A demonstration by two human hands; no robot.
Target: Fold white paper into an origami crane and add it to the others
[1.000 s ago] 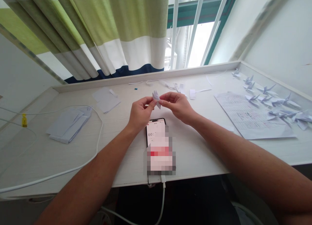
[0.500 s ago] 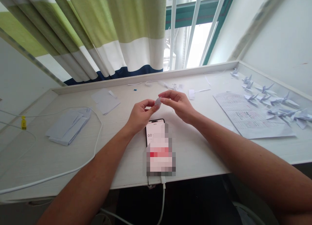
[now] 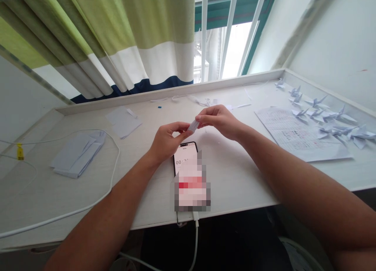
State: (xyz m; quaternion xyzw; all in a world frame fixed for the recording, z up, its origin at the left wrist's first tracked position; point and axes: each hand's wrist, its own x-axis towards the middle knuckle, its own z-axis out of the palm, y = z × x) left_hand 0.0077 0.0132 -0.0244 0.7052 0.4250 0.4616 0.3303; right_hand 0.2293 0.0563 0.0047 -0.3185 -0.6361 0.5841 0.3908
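Observation:
A small folded piece of white paper (image 3: 193, 125) is held above the desk between both hands. My left hand (image 3: 167, 140) pinches its lower left end between thumb and fingers. At the upper right end, my right hand (image 3: 220, 120) grips it with thumb and fingertips. The finer folds are too small to make out. Just below the hands lies a phone (image 3: 185, 155) with a timer on its screen, partly blurred, with a white cable (image 3: 196, 224) plugged into its lower end.
Several folded paper cranes (image 3: 331, 116) stand at the right, some on a written sheet (image 3: 282, 124). A paper stack (image 3: 78, 153) and loose sheets (image 3: 125, 122) lie at the left. A white cord (image 3: 116, 169) curves past my left forearm. Paper scraps lie near the back ledge (image 3: 117, 98).
The paper has turned and shows a longer, flatter side. My right hand has shifted slightly right relative to the phone and now covers a paper scrap behind it. The whole view has shifted slightly.

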